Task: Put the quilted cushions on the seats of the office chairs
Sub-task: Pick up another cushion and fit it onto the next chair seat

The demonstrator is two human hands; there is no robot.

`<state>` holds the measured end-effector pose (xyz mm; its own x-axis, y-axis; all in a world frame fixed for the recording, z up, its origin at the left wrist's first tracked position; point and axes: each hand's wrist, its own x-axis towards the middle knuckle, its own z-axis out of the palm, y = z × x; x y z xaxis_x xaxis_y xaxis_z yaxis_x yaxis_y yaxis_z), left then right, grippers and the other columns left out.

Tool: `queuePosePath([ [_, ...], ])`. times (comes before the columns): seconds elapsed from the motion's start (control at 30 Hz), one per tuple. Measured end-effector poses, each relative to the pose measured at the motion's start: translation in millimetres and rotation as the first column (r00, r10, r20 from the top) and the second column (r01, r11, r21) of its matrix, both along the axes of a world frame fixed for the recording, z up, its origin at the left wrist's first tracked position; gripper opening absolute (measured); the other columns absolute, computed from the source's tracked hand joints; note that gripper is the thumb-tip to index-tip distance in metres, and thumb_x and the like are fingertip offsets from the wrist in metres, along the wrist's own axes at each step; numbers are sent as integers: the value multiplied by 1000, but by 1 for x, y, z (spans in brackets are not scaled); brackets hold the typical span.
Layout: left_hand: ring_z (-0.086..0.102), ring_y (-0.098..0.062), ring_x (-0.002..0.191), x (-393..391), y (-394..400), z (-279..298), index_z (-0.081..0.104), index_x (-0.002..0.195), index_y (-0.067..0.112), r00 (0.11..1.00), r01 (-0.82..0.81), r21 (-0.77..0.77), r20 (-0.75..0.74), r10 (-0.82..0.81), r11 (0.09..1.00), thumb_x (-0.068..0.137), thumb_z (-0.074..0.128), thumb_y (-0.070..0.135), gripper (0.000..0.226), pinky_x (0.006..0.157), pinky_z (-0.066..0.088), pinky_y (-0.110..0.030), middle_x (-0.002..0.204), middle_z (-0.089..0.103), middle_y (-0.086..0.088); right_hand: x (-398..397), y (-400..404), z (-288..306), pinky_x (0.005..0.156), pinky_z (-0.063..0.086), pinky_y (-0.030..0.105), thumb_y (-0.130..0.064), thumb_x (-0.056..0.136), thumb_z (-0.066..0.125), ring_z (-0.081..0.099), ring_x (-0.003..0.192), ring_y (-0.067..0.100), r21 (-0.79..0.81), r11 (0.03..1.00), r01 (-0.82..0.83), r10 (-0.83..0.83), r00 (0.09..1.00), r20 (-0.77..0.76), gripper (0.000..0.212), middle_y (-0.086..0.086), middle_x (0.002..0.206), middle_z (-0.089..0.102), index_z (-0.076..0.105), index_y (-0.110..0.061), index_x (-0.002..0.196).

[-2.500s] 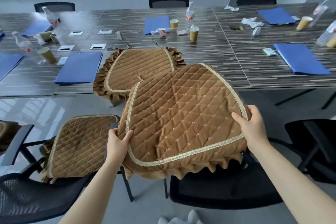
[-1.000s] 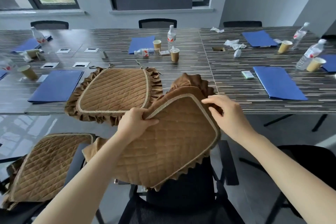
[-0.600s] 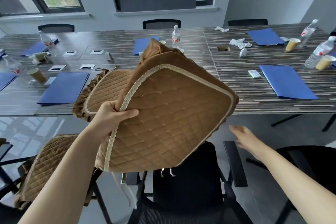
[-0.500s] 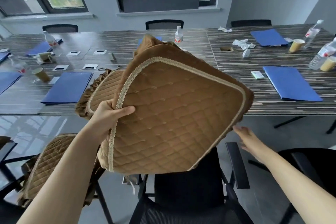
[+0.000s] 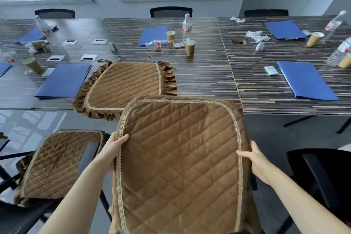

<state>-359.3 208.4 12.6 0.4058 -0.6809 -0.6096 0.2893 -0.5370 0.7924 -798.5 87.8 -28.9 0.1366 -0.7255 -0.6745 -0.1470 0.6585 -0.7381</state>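
Note:
I hold a brown quilted cushion [image 5: 178, 161] with gold trim flat in front of me, low over a black office chair that it hides almost fully. My left hand [image 5: 114, 148] grips its left edge with the thumb on top. My right hand [image 5: 253, 159] grips its right edge. A second brown cushion [image 5: 123, 85] with a ruffled border lies on the table near its front edge. A third cushion [image 5: 60, 161] lies on the seat of the office chair [image 5: 22, 220] to my left.
The long striped table [image 5: 209, 74] carries blue folders [image 5: 64, 80], paper cups [image 5: 190, 47], water bottles [image 5: 186, 28] and crumpled tissues. Another black chair [image 5: 322, 173] stands at my right. More chairs line the far side under the windows.
The cushion was held up tilted in my left hand alone. Now it is lowered and flat over the chair, and my right hand has taken its right edge.

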Motion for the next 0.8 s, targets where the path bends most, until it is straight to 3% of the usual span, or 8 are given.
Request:
queuePosePath([
  [0.07, 67, -34, 104, -4, 4, -25, 53, 114, 28, 1000, -2, 66, 14, 1, 998, 95, 60, 33, 21, 88, 54, -56, 117, 65, -13, -5, 1, -11, 104, 42, 48, -18, 75, 78, 56, 120, 26, -12, 1000, -16, 15, 997, -72, 86, 4, 140, 52, 30, -30, 145],
  [0.2, 65, -32, 103, -18, 6, -70, 49, 112, 30, 999, -6, 138, 54, -2, 990, 96, 58, 32, 19, 90, 53, -57, 122, 60, -12, -8, 2, -30, 88, 51, 41, -9, 86, 68, 62, 106, 23, 3, 1000, -13, 13, 987, -160, 53, 5, 122, 62, 44, -23, 132],
  [0.33, 61, -25, 107, -39, -14, -102, 39, 136, 28, 990, 31, 153, 130, -51, 988, 99, 53, 28, 39, 98, 49, -48, 127, 55, -4, -10, -4, -61, 90, 51, 45, -10, 89, 64, 62, 102, 23, 9, 1000, -1, 4, 950, -312, 41, 4, 116, 62, 46, -25, 123],
  [0.43, 53, -23, 113, -51, -32, -127, 30, 144, 24, 966, 68, 185, 233, -111, 980, 101, 47, 28, 46, 99, 43, -39, 133, 49, -2, -4, -14, -83, 89, 49, 43, -11, 91, 62, 60, 100, 22, -35, 999, 9, -22, 911, -413, 43, 1, 111, 61, 43, -22, 128],
  [0.5, 50, -29, 119, -54, -45, -145, 23, 146, 25, 942, 69, 228, 305, -138, 971, 100, 43, 33, 51, 105, 40, -44, 139, 45, -5, 2, -24, -98, 86, 49, 41, -10, 91, 61, 60, 96, 22, -90, 995, 32, -69, 892, -447, 41, 1, 109, 61, 43, -19, 127],
  [0.63, 44, -41, 123, -58, -75, -186, 16, 147, 31, 888, 20, 305, 433, -157, 952, 98, 38, 43, 54, 108, 33, -58, 142, 36, -16, 23, -45, -131, 92, 49, 47, -13, 89, 59, 56, 105, 30, -234, 965, 115, -224, 826, -518, 42, 12, 125, 51, 41, -23, 126],
  [0.8, 41, -44, 127, -76, -95, -235, 9, 151, 25, 800, 35, 377, 545, -252, 925, 100, 40, 39, 62, 107, 29, -57, 142, 40, -24, 52, -55, -172, 81, 36, 34, -13, 95, 54, 49, 111, 35, -336, 935, 116, -313, 719, -621, 47, 19, 131, 39, 34, -17, 137],
])
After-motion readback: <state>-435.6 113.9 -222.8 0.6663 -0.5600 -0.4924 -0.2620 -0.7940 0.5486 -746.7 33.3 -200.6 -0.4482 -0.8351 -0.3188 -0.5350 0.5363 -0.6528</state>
